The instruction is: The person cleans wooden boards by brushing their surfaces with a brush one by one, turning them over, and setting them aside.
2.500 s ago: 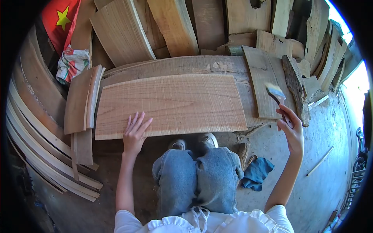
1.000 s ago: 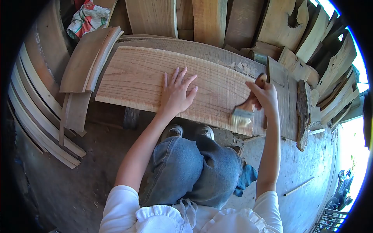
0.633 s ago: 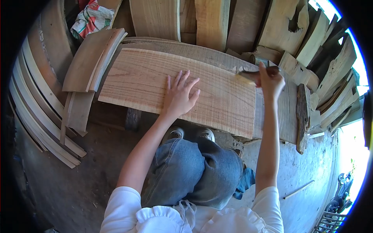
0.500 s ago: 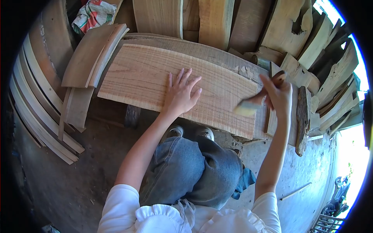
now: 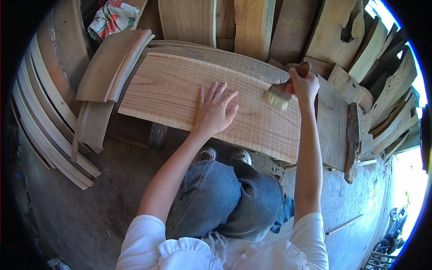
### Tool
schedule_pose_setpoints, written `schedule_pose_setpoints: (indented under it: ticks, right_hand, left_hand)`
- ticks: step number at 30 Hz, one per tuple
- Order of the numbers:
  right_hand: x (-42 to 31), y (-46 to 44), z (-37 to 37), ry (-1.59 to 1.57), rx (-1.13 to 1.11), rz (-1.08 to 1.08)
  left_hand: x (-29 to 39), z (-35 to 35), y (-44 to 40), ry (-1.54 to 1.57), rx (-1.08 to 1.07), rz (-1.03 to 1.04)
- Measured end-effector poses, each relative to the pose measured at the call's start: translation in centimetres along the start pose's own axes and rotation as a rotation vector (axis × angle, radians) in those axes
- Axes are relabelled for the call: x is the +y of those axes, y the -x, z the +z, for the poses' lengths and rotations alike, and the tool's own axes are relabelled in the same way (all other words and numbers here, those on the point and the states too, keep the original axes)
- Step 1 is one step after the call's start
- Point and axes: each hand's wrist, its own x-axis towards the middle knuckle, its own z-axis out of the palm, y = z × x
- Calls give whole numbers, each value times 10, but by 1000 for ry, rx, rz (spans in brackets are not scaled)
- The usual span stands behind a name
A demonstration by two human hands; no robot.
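A wide plank [image 5: 171, 85] with light reddish grain lies flat across a darker wooden bench [image 5: 333, 117]. My left hand [image 5: 216, 110] rests on the plank near its front edge, fingers spread and holding nothing. My right hand [image 5: 304, 84] grips the wooden handle of a paintbrush [image 5: 278, 96] above the plank's right part. The brush's pale bristles point down and left, at or just over the wood; I cannot tell whether they touch.
Boards [image 5: 186, 20] lean upright along the back. A stack of short boards [image 5: 108, 67] sits at the left, beside long curved-looking strips [image 5: 54, 126]. A crumpled cloth sack [image 5: 114, 19] lies at the upper left. A thin stick [image 5: 344, 224] is on the floor at right.
My right hand has moved left and slightly up with the paintbrush, bringing the bristles farther back on the plank. My left hand stays in place on the wood. The view has shifted slightly.
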Motion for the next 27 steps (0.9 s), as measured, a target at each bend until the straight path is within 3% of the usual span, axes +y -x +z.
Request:
schedule_pose_setpoints:
  ticks: [2,3,5,8,12,16,19,21,22,24,25,27]
  right_hand:
    - [10,-10,7,-103,189,-223]
    - [24,-18,13,-57,305,-560]
    - [6,5,0,-285,191,-382]
    - [-20,38,-36,-216,-133,-125]
    - [-38,63,-52,-25,-569,48]
    - [-27,54,-28,59,-662,73]
    - [-20,40,-12,-37,-477,48]
    - [-14,25,-5,8,-250,-151]
    - [-8,12,2,-68,-182,-103]
    - [-7,8,12,-78,47,-265]
    - [-6,9,20,-49,189,-507]
    - [3,17,22,-23,186,-579]
  left_hand:
    - [1,-1,0,2,-4,-1]
    - [1,-2,0,5,-7,-4]
    - [0,-1,-1,1,4,-1]
    - [1,-1,0,1,-10,-15]
    - [1,0,0,-8,1,-10]
    - [1,-1,0,-16,8,-10]
    - [1,-2,0,-14,7,-3]
    - [1,-2,0,-14,-2,-6]
    - [1,-3,0,-8,-9,-5]
    - [1,-3,0,-45,-18,6]
    - [1,-2,1,-84,-27,13]
    - [-2,1,1,-56,-4,11]
